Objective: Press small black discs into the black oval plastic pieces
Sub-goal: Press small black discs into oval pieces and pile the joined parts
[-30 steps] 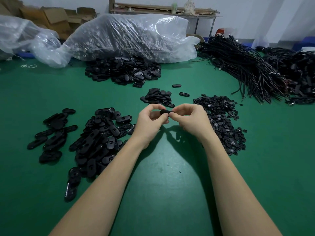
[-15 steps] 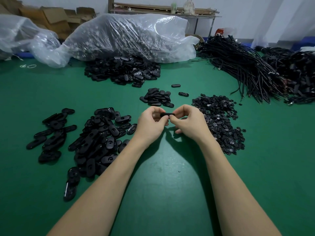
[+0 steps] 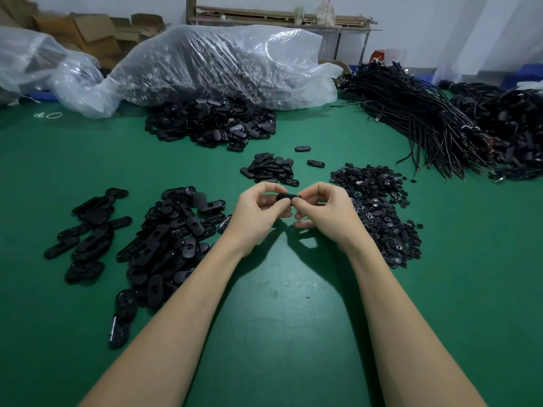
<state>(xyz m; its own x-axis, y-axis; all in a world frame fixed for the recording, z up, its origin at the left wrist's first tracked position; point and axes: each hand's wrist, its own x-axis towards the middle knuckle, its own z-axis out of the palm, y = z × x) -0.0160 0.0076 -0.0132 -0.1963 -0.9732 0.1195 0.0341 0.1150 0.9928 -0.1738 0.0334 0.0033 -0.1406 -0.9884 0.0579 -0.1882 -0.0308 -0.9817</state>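
Little has changed over the last second: the black oval piece (image 3: 284,197) is still pinched between the left hand (image 3: 258,211) and right hand (image 3: 323,212), both grips clamped, above the worktop (image 3: 279,318), disc pile (image 3: 379,210) at three o'clock; pressing is judged unfinished

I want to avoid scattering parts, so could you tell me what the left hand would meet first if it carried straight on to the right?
Most likely the right hand: both pinch the same oval piece, nothing else between them.

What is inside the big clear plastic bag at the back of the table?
The plastic bag holds many small dark pieces, blurred by the wrinkled film. Their exact shape cannot be told.
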